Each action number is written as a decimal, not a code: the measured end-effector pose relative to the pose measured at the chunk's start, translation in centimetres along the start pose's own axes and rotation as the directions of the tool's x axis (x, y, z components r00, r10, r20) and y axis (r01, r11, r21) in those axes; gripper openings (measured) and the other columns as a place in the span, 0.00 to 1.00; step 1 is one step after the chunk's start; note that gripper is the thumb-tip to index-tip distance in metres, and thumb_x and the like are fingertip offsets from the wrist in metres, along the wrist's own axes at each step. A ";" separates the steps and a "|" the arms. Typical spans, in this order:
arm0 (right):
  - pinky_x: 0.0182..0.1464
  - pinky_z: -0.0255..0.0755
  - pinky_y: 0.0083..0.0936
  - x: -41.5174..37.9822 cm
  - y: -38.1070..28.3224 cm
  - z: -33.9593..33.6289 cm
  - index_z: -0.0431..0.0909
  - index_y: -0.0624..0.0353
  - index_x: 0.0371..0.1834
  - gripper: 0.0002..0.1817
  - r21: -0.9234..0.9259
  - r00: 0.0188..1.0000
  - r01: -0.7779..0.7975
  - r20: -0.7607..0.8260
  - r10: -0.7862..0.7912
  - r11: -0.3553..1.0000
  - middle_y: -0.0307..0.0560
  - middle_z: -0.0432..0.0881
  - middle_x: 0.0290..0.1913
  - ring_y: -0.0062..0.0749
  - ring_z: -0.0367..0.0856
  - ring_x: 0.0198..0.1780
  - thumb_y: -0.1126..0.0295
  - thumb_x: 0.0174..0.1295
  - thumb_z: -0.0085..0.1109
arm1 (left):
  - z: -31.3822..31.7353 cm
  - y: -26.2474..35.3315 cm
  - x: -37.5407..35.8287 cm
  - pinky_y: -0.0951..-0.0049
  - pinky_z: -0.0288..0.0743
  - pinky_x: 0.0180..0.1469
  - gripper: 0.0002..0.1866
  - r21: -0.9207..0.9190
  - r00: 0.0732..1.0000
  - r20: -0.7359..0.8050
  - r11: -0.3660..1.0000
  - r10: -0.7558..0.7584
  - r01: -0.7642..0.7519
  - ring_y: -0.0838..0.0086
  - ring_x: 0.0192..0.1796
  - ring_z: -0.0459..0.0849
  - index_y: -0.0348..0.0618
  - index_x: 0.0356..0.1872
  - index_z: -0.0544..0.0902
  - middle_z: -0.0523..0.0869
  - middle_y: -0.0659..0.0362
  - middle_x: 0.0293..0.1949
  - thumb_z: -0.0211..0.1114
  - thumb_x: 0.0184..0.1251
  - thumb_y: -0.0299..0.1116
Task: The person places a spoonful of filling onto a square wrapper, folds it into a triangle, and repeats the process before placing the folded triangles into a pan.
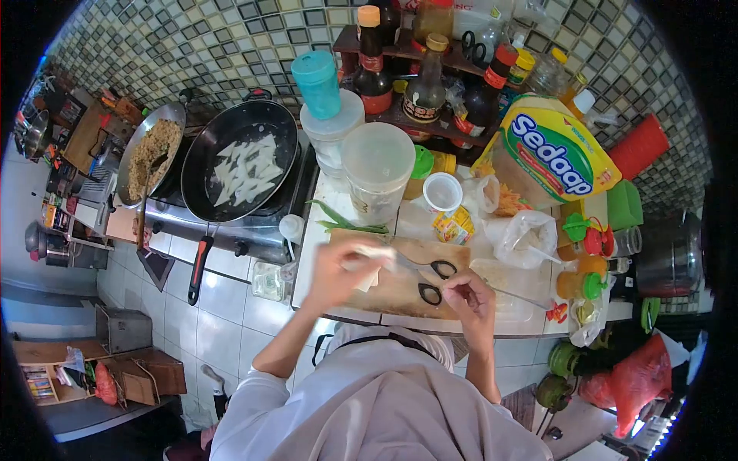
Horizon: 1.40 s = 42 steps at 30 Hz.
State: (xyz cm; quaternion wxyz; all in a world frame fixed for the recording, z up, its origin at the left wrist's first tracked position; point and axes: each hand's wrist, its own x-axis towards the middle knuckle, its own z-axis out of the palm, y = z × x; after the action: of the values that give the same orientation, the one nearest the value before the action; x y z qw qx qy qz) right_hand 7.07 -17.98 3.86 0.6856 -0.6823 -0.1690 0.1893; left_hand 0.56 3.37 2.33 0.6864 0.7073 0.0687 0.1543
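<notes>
My left hand [338, 273] is over the left part of the wooden cutting board [407, 303], smeared by motion. Its fingers are closed on a whitish piece [378, 252] whose kind I cannot make out. Below it, another pale flat piece [370, 281] shows near the board's left side. A pair of scissors [430, 294] with black handles lies on the board between my hands. Just right of the handles is my right hand [472, 298], fingers pinched together; whatever they may hold is too small to name. Long green vegetables [350, 226] lie behind the board.
On the stove, a black frying pan [207, 188] holds white strips in liquid, beside a pan of brown food [155, 146]. Plastic canisters [377, 165], a yellow Sedaap pack [550, 150], a plastic bag [525, 240] and small jars [570, 285] crowd the counter. Bottles [425, 92] stand on a rack behind.
</notes>
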 end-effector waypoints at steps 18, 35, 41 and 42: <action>0.29 0.56 0.09 0.1 0.1 -2.1 0.72 0.62 0.28 0.02 -0.012 0.985 0.024 -0.170 -0.026 1.000 0.31 0.69 0.24 0.11 0.61 0.25 0.77 0.51 0.54 | -27.7 -5.9 11.0 0.66 0.73 0.34 0.09 0.881 0.900 -0.399 0.345 0.175 0.324 0.59 0.33 0.81 0.44 0.26 0.81 0.82 0.52 0.26 0.66 0.42 0.34; 0.30 0.57 0.09 0.2 0.4 -1.9 0.72 0.63 0.29 0.02 0.006 0.972 0.018 -0.233 -0.016 1.000 0.32 0.70 0.25 0.11 0.62 0.26 0.77 0.52 0.52 | -29.1 -9.8 16.0 0.57 0.71 0.41 0.06 0.864 0.831 -0.493 0.031 0.257 0.503 0.64 0.44 0.76 0.54 0.25 0.83 0.79 0.59 0.35 0.64 0.44 0.39; 0.29 0.57 0.10 0.3 0.4 -2.0 0.72 0.63 0.29 0.03 -0.032 0.974 -0.005 -0.226 -0.003 0.999 0.32 0.70 0.24 0.11 0.63 0.26 0.77 0.52 0.53 | -28.9 -10.3 15.8 0.59 0.72 0.39 0.07 0.862 0.789 -0.490 0.067 0.372 0.503 0.64 0.41 0.77 0.51 0.25 0.83 0.80 0.58 0.33 0.64 0.46 0.39; 0.29 0.57 0.10 0.3 0.4 -2.0 0.72 0.63 0.29 0.02 -0.024 0.972 -0.001 -0.233 -0.005 1.000 0.32 0.70 0.24 0.11 0.63 0.25 0.77 0.52 0.53 | -29.1 -10.2 15.8 0.59 0.72 0.39 0.07 0.863 0.791 -0.488 0.066 0.369 0.501 0.64 0.41 0.77 0.51 0.25 0.83 0.80 0.58 0.33 0.64 0.46 0.39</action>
State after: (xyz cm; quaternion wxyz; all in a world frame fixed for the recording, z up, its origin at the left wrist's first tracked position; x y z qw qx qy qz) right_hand 8.28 -19.57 3.44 0.6925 -0.7080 -0.0901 0.1051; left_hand 7.53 36.35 -5.59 -0.0454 0.8796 0.4049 0.2457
